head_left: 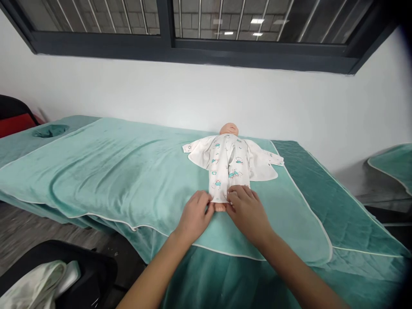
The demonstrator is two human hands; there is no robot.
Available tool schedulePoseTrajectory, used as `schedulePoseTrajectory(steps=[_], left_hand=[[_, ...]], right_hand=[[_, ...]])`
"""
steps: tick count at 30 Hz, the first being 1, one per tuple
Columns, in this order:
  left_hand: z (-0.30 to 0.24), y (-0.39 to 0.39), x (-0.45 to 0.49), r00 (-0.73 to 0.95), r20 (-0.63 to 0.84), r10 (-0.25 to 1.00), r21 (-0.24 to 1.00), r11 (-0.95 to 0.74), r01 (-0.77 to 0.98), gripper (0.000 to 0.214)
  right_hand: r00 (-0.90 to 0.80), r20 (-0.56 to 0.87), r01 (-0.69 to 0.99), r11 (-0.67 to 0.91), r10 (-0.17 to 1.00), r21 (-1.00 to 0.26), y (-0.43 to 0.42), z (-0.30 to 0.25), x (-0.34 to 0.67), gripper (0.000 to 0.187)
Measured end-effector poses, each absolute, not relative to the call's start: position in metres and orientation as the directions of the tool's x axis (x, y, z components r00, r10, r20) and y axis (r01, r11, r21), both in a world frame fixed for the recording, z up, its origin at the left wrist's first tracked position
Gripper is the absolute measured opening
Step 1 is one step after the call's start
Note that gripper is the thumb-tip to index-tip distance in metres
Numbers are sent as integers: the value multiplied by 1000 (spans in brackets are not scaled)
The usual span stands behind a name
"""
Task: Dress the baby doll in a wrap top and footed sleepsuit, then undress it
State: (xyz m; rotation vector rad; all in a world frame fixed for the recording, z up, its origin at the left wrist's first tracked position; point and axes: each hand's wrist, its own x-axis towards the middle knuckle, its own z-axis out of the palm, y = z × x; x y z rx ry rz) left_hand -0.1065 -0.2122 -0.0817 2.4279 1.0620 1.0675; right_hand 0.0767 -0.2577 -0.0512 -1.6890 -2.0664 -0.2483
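Observation:
A baby doll (229, 128) lies on its back on a teal towel (128, 171), head toward the wall. It wears a white printed romper (227, 165) with the top spread open at the sides. My left hand (194, 215) pinches the cuff of the doll's left-side trouser leg, fingers curled. My right hand (247, 210) grips the same cuff from the other side, fingers bent over the fabric. A small doll foot (220, 207) shows between my hands.
The towel covers a massage bed (337, 206) with a darker teal cover and a face hole (49, 130) at the far left. A black chair with pale cloth (41, 283) stands at the lower left. A second bed (394, 165) is at the right.

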Motion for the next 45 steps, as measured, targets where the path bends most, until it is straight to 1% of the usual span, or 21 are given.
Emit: schedulePoseTrajectory(steps=[3, 6, 7, 9, 12, 14, 16, 19, 21, 23, 24, 26, 30, 33, 38, 42, 45], left_hand=[[-94, -215, -112, 457, 479, 749, 495, -661, 564, 9], [-99, -218, -115, 419, 453, 787, 541, -616, 573, 10], [-100, -218, -114, 403, 454, 795, 557, -606, 568, 10], [-97, -220, -112, 376, 483, 791, 579, -610, 541, 13], [-86, -224, -103, 374, 559, 740, 575, -671, 469, 22], [-75, -225, -93, 402, 581, 708, 551, -705, 446, 22], [-66, -225, -80, 468, 557, 686, 507, -727, 463, 20], [-58, -224, -63, 561, 487, 669, 421, -743, 520, 19], [-57, -223, -54, 581, 474, 662, 376, -749, 546, 18], [-59, -222, -50, 584, 478, 656, 356, -752, 555, 19], [-60, -222, -49, 586, 479, 654, 357, -755, 550, 20], [-62, -223, -50, 582, 478, 658, 390, -753, 531, 21], [-60, -225, -53, 544, 467, 697, 525, -714, 463, 17], [-56, -228, -52, 522, 453, 723, 590, -682, 432, 15], [-55, -234, -44, 501, 445, 742, 619, -659, 426, 17], [-58, -236, -42, 516, 450, 729, 607, -673, 422, 24], [-59, -234, -44, 546, 445, 710, 594, -690, 414, 23]], right_hand=[[-198, 465, 945, 294, 863, -143, -267, -51, 77, 11], [-223, 489, 925, 342, 843, -167, -274, -50, 77, 10], [-215, 500, 916, 351, 839, -196, -275, -50, 79, 9], [-155, 523, 887, 351, 838, -300, -277, -53, 85, 10], [8, 536, 819, 302, 844, -488, -280, -61, 100, 24], [80, 513, 792, 257, 855, -553, -284, -67, 110, 34], [105, 476, 792, 216, 873, -571, -287, -76, 120, 36], [137, 415, 797, 149, 899, -585, -290, -89, 128, 30], [160, 373, 785, 111, 914, -609, -289, -96, 130, 21], [160, 344, 770, 101, 925, -630, -288, -99, 129, 12], [155, 337, 761, 105, 929, -640, -287, -98, 127, 10], [150, 332, 728, 123, 931, -675, -286, -93, 124, 11], [179, 358, 643, 167, 916, -747, -288, -72, 117, 17], [181, 427, 661, 212, 886, -720, -292, -56, 115, 15], [101, 528, 741, 290, 843, -605, -295, -44, 117, 4], [7, 569, 792, 343, 822, -505, -299, -45, 120, 10], [-18, 565, 797, 352, 825, -490, -302, -47, 122, 11]])
